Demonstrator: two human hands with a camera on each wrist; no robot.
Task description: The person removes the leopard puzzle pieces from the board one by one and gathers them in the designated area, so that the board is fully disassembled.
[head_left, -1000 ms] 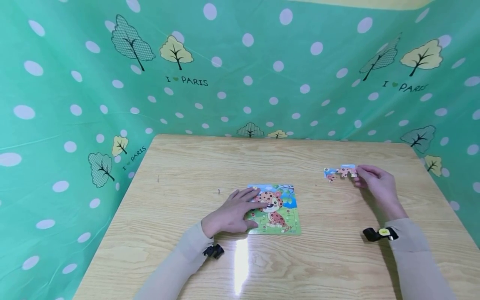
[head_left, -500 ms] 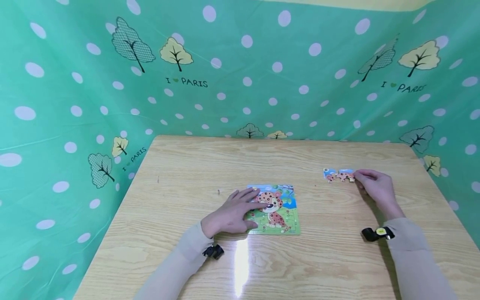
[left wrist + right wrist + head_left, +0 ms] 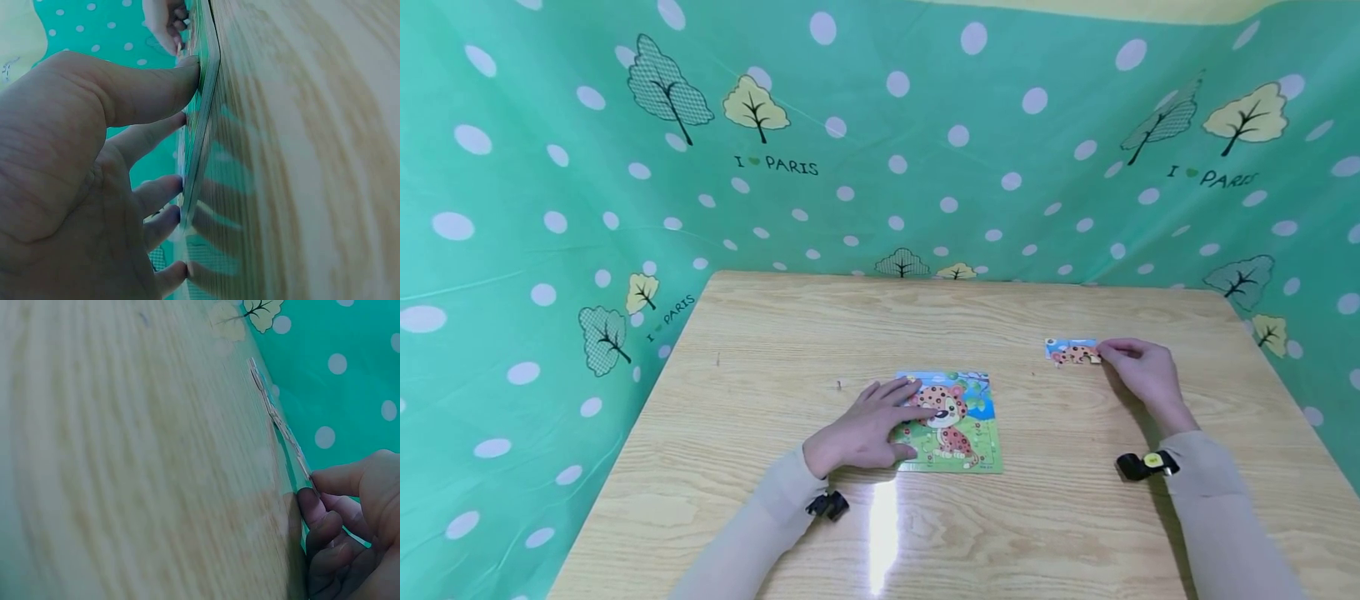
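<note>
The puzzle strip lay flat on the far right of the table, long axis left to right, its right end pinched by the right hand, while the left hand pressed spread fingers on the leopard puzzle

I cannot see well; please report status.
Left hand flat on puzzle board. Right hand pinches loose puzzle pieces on table. Nothing between.

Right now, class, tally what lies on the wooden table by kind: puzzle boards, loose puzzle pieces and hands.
Square green leopard puzzle board: 1
Loose blue-and-orange cardboard puzzle pieces, apparently joined in a strip: 2 or 3, hard to tell
Hands: 2, left hand and right hand
Total: 5 or 6
</note>
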